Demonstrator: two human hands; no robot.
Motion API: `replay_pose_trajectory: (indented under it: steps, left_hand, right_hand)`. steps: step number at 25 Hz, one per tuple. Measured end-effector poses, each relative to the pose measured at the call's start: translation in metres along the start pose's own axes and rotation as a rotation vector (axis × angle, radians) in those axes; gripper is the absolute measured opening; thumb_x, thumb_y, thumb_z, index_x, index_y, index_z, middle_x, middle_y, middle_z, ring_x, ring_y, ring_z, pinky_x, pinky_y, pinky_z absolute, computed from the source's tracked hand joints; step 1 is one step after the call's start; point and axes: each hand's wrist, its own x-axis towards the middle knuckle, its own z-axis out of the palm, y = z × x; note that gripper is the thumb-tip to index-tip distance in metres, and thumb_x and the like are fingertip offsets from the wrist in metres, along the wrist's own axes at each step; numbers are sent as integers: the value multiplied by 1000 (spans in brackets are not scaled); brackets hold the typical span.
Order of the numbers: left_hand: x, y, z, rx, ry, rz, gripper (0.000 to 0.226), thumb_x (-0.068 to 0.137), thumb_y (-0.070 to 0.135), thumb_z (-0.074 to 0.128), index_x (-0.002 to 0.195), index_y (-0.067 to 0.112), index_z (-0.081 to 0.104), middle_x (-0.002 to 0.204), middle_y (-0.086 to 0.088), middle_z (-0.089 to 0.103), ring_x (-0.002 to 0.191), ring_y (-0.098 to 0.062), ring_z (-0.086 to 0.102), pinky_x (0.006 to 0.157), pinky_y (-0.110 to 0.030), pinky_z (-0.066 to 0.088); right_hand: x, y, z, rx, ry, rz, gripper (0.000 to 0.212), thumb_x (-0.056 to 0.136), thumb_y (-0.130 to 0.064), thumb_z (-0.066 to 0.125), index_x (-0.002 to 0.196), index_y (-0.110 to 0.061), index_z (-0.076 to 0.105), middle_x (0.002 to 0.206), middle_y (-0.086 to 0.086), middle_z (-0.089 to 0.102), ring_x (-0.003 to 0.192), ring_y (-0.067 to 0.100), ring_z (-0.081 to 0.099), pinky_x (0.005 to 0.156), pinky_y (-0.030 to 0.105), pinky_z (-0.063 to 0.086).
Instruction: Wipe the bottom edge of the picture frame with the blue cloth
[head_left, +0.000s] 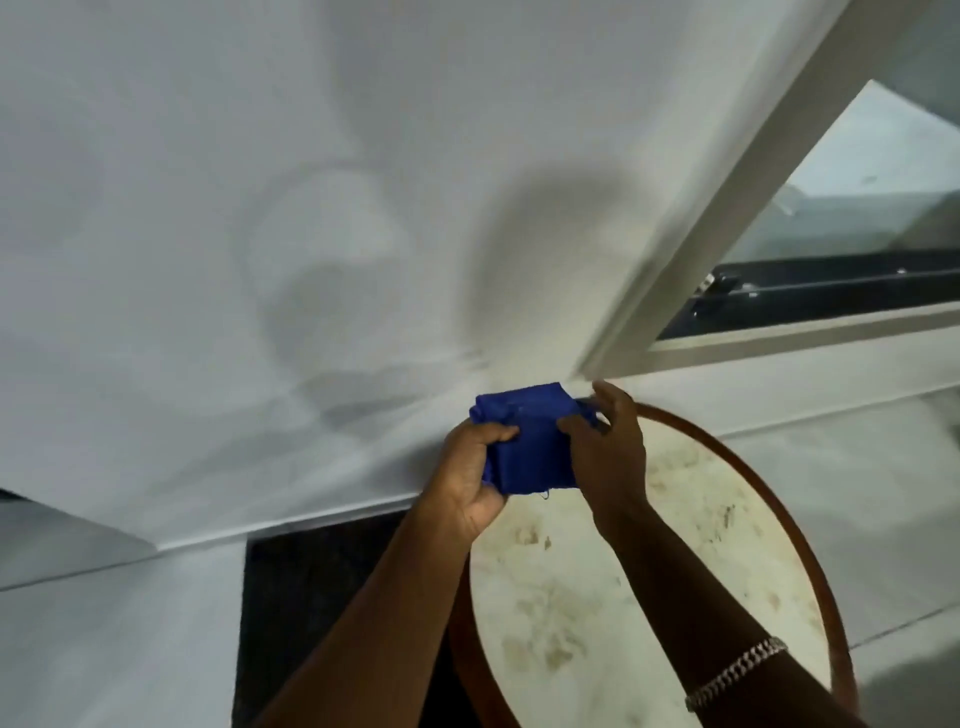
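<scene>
Head view gives us no readable writing or brand anywhere. We hold the blue cloth folded between both hands, raised in front of the white wall. Our left hand is clenched around its left side; our right hand pinches the right edge, upper fingers spread. A bracelet circles the right wrist, above the round marble table. We cannot tell whether the white frame at right is the picture frame.
</scene>
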Motion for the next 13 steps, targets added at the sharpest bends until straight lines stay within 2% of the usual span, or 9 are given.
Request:
replay_pose_trajectory:
  steps: [1,3,5,6,7,9,10,11,13]
  left_hand:
    - [23,-25,-10,10,55,-36,24,86,0,52,105,7,63,90,-11,71,73,-23,68,56,-29,58]
    - [69,-65,-32,73,109,-74,23,89,5,50,106,9,65,91,-10,72,71,-21,69,54,-28,59]
    - [99,-85,-50,223,153,-70,21,89,5,50,102,12,65,99,-12,72,80,-24,71,64,-34,62]
    - [124,-102,-60,354,211,-74,18,87,3,52,98,13,63,105,-14,70,87,-28,69,70,-40,62]
    - [138,-109,-66,485,295,-78,17,86,2,52,97,12,61,108,-16,67,91,-30,66,70,-43,60]
    - [156,-113,-77,580,407,-100,21,86,-1,51,104,3,59,101,-16,63,90,-33,63,56,-37,53]
    - [164,-114,-81,616,431,-77,22,87,-1,51,107,-2,60,96,-16,64,87,-33,63,55,-34,52]
    - [165,-110,-82,701,434,-37,22,87,-1,51,107,-4,60,93,-17,66,83,-32,64,58,-35,52]
    - [151,-100,-87,955,434,73,27,86,2,51,111,2,61,107,-17,68,87,-28,63,72,-34,52]
  right_hand:
    - [10,34,-2,34,-16,145,56,81,-8,63,131,-27,45,131,-1,56,106,15,57,83,32,48]
    - [35,95,-1,54,-62,284,59,78,-5,67,128,-27,46,124,4,62,105,23,60,85,40,53]
    - [55,129,3,36,-109,271,62,77,-1,69,128,-27,45,117,4,63,104,23,62,83,40,55]
    - [66,158,10,16,-127,260,64,76,1,70,128,-27,45,114,3,62,104,22,61,80,37,55]
    - [74,172,16,-20,-131,252,64,77,1,70,129,-27,45,113,1,60,104,21,60,78,33,54]
    - [87,195,29,-83,-165,213,62,78,2,70,130,-23,47,116,5,59,104,20,57,80,30,50]
    - [95,207,36,-133,-172,175,59,78,1,69,130,-19,48,120,9,60,104,20,56,83,29,48]
    - [97,207,41,-225,-177,136,56,79,-1,69,129,-15,49,124,13,60,105,22,56,85,29,46]
    - [94,199,45,-338,-193,29,52,82,-8,69,131,-11,49,130,16,59,113,27,56,91,30,43]
